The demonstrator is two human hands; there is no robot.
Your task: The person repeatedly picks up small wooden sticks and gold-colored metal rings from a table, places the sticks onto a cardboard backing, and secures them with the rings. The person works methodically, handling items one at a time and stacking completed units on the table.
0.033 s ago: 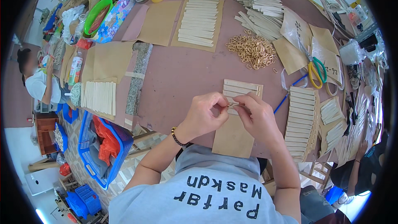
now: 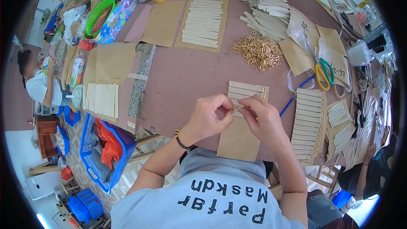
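Apparently, the fingers [image 2: 220, 100] of the left hand [image 2: 210, 116] and right hand [image 2: 266, 119] are pinching a pale strip [image 2: 240, 106] and seemingly a gold ring [image 2: 233, 107], right of frame centre, over brown card [image 2: 238, 142], where a loosening pinch could be risking a slip.

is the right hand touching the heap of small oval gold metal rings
Apart: the head view shows mauve-brown tabletop between the right hand and the heap of gold rings.
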